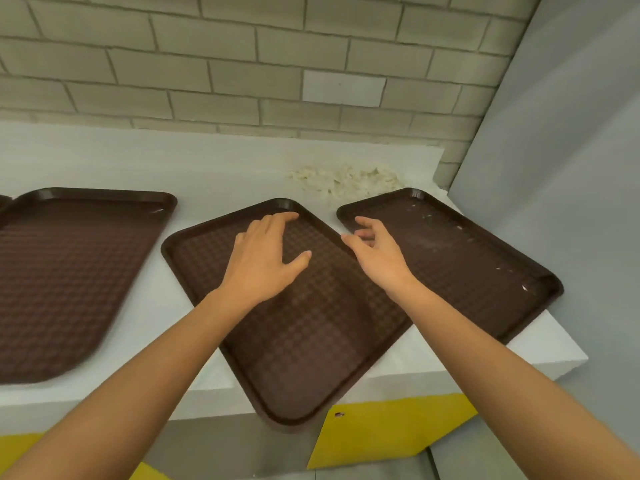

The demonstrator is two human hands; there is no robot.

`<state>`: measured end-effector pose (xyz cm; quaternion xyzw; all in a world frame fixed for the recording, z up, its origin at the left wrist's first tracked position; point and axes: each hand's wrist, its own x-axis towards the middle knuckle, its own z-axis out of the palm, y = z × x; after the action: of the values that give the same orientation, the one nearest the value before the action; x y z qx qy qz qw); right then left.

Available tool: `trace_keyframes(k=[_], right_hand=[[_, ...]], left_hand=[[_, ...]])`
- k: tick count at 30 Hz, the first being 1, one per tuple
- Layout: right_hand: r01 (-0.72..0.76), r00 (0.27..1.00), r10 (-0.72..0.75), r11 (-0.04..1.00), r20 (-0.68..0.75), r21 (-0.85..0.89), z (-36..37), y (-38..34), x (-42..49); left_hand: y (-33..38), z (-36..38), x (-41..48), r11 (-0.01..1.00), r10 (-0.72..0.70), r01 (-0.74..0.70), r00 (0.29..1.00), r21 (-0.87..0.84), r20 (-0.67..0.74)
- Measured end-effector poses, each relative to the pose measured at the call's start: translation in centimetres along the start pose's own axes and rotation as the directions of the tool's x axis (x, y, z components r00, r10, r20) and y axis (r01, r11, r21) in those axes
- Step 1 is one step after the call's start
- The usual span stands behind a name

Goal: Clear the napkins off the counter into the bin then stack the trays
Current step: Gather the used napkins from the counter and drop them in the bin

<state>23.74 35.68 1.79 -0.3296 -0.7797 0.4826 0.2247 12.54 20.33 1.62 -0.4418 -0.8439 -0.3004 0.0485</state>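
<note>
Trays of brown textured plastic lie on the white counter: left tray, middle tray and right tray, none stacked. The left hand rests spread flat on the middle tray, probably to steady or slide it. The right hand sits at that tray's right rim, fingers half curled; whether it grips cannot be told. Shredded napkins lie piled behind the right tray. No bin shows. No writing is legible.
</note>
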Motion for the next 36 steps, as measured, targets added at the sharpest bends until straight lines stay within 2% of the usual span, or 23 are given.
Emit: trace_keyframes(k=[7, 12, 20, 25, 30, 36], right_hand=[[0.046, 0.999, -0.048, 0.990, -0.016, -0.130, 0.8, 1.4, 8.5], [0.130, 0.991, -0.116, 0.949, 0.065, -0.288, 1.4, 2.2, 14.9], [0.103, 0.993, -0.068, 0.900, 0.098, -0.424, 4.3, 2.8, 23.8], [0.124, 0.989, -0.053, 0.796, 0.135, -0.593, 6.2, 3.5, 27.8], [0.165, 0.984, -0.047, 0.617, 0.173, -0.769, 7.4, 5.0, 30.0], [0.134, 0.990, -0.033, 0.577, 0.140, -0.806, 8.4, 6.1, 31.2]], left_hand=[[-2.5, 3.0, 7.5, 0.999, -0.021, 0.020, 0.999, 0.029, 0.029], [-3.6, 4.3, 12.8, 0.997, -0.025, 0.021, 0.998, 0.077, 0.057], [-6.0, 6.0, 17.4, 0.993, -0.039, 0.029, 0.996, 0.117, 0.083], [-7.8, 6.6, 19.1, 0.995, -0.057, 0.045, 0.991, 0.093, 0.122], [-9.2, 7.4, 19.5, 0.992, -0.064, 0.044, 0.983, 0.115, 0.173], [-9.9, 8.0, 19.5, 0.992, -0.074, 0.051, 0.977, 0.118, 0.198]])
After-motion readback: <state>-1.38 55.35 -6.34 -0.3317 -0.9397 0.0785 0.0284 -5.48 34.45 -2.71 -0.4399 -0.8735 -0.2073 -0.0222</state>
